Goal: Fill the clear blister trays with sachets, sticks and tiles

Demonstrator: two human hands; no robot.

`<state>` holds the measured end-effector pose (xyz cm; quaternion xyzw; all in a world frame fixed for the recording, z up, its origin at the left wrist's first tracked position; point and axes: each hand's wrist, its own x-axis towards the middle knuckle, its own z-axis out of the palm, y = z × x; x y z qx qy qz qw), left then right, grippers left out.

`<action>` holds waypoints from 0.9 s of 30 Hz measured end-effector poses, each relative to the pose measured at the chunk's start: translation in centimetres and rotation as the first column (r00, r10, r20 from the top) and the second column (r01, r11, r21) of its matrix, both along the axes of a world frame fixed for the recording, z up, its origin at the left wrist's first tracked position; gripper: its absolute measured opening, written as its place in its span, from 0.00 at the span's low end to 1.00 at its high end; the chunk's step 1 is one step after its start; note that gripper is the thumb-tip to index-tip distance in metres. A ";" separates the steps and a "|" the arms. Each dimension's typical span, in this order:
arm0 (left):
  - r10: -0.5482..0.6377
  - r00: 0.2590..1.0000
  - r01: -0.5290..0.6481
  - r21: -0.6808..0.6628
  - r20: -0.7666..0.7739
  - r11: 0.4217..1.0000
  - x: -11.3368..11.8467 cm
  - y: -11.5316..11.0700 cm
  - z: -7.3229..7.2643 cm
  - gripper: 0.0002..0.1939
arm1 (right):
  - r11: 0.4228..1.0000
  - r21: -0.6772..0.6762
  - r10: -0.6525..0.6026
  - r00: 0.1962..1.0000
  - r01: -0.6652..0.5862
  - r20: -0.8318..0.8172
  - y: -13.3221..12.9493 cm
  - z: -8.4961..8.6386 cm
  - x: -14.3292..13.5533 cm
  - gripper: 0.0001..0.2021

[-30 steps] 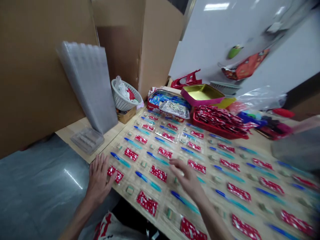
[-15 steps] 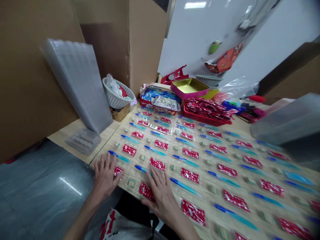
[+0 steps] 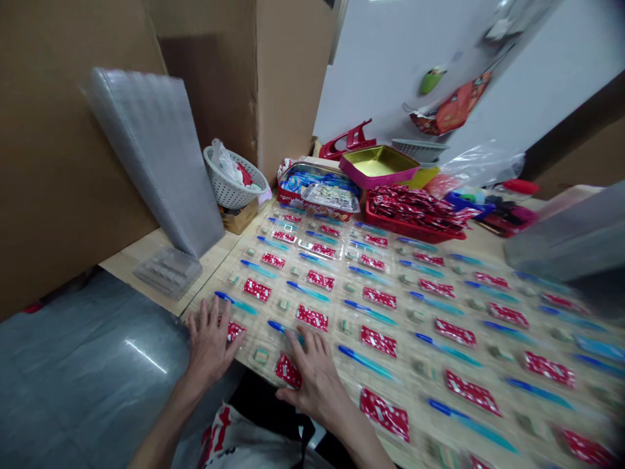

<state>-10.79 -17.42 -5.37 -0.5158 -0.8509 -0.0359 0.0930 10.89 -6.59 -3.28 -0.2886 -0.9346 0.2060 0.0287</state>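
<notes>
Rows of clear plastic trays cover the wooden table [image 3: 208, 281], each with a blue pen, a red dotted packet and a small pale block. My left hand [image 3: 209, 345] lies spread over the tray at the table's near left corner, partly covering a red packet [image 3: 235, 329]. Beside it, my right hand [image 3: 315, 371] rests with its fingers apart on the neighbouring tray, over the end of a blue pen [image 3: 279, 327] and next to another red packet [image 3: 288, 371]. Neither hand holds anything.
A tall stack of clear trays [image 3: 161, 156] leans at the left, near a white basket [image 3: 233, 182]. Behind the rows stand a tin [image 3: 317, 189] of blue packets, a red tray [image 3: 410, 225] heaped with red packets, and a pink-and-gold tray [image 3: 379, 166]. Cardboard [image 3: 288, 78] rises behind.
The view has shifted slightly, so the table items at the back appear further right. Both hands stay spread over the same two trays.
</notes>
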 end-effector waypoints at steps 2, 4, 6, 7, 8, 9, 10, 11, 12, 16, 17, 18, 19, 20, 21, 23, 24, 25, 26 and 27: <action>-0.002 1.000 0.002 0.005 0.002 1.000 0.0 0.0 0.0 0.34 | 1.000 -0.008 -0.001 1.000 0.001 -0.009 0.0 -0.3 0.0 0.52; -0.003 1.000 0.002 0.008 0.005 1.000 0.0 0.0 0.0 0.34 | 1.000 -0.006 -0.004 1.000 0.004 -0.021 0.1 -0.6 0.1 0.52; -0.003 1.000 0.003 0.011 0.011 1.000 0.0 0.0 0.1 0.35 | 1.000 -0.002 0.004 0.999 -0.004 -0.033 0.2 -0.9 0.2 0.52; -0.004 1.000 0.004 0.012 0.014 1.000 0.0 0.0 0.1 0.35 | 1.000 -0.001 0.010 0.999 -0.010 -0.039 0.2 -1.0 0.2 0.51; -0.006 1.000 0.005 0.013 0.017 1.000 0.0 0.0 0.1 0.35 | 1.000 -0.001 0.013 0.999 -0.013 -0.044 0.2 -1.0 0.2 0.51; -0.008 1.000 0.008 0.013 0.020 1.000 0.0 0.0 0.1 0.35 | 1.000 0.000 0.014 0.999 -0.014 -0.048 0.3 -1.0 0.2 0.51; -0.011 1.000 0.010 0.013 0.021 1.000 0.0 0.0 0.1 0.35 | 1.000 0.000 0.013 0.999 -0.013 -0.050 0.3 -1.0 0.2 0.50; -0.013 1.000 0.012 0.011 0.022 1.000 0.0 0.0 0.1 0.35 | 1.000 -0.001 0.011 0.999 -0.011 -0.051 0.4 -1.0 0.2 0.50; -0.014 1.000 0.014 0.008 0.021 1.000 0.0 0.1 0.1 0.35 | 1.000 -0.004 0.009 0.999 -0.009 -0.050 0.4 -1.0 0.2 0.50; -0.015 1.000 0.015 0.001 0.014 1.000 -0.1 0.1 0.1 0.35 | 1.000 -0.007 0.020 0.997 -0.020 -0.073 0.4 -1.2 0.3 0.50; -0.016 1.000 0.016 0.002 0.013 1.000 -0.1 0.1 0.0 0.35 | 1.000 -0.003 0.028 0.996 -0.028 -0.085 0.4 -1.2 0.3 0.49; -0.015 1.000 0.015 0.004 0.011 1.000 -0.1 0.2 0.0 0.35 | 0.999 0.001 0.035 0.995 -0.035 -0.097 0.4 -1.3 0.4 0.48; -0.014 1.000 0.014 0.009 0.010 1.000 -0.1 0.2 0.0 0.35 | 0.999 0.003 0.045 0.993 -0.045 -0.106 0.4 -1.4 0.4 0.48; -0.011 1.000 0.011 0.014 0.008 1.000 -0.1 0.3 -0.1 0.34 | 0.999 0.002 0.054 0.992 -0.054 -0.111 0.4 -1.4 0.4 0.47; -0.006 1.000 0.006 0.021 0.006 1.000 -0.1 0.4 -0.1 0.34 | 0.998 -0.003 0.061 0.992 -0.062 -0.111 0.4 -1.3 0.4 0.47; 0.001 1.000 -0.001 0.031 0.004 1.000 -0.1 0.5 -0.2 0.34 | 0.997 -0.019 0.070 0.993 -0.072 -0.092 0.5 -1.0 0.4 0.47; 0.003 1.000 -0.003 0.034 0.006 0.999 -0.1 0.5 -0.2 0.34 | 0.997 -0.025 0.072 0.995 -0.074 -0.075 0.4 -0.8 0.4 0.47; 0.002 1.000 -0.002 0.036 0.009 0.999 -0.1 0.5 -0.3 0.34 | 0.997 -0.028 0.072 0.996 -0.073 -0.056 0.4 -0.5 0.4 0.47; 0.000 1.000 -0.001 0.038 0.013 0.999 -0.2 0.5 -0.3 0.34 | 0.997 -0.027 0.069 0.997 -0.070 -0.041 0.4 -0.3 0.4 0.47; 0.001 1.000 -0.001 0.044 0.015 0.999 -0.2 0.6 -0.4 0.35 | 0.997 -0.022 0.068 0.997 -0.069 -0.031 0.4 -0.2 0.4 0.47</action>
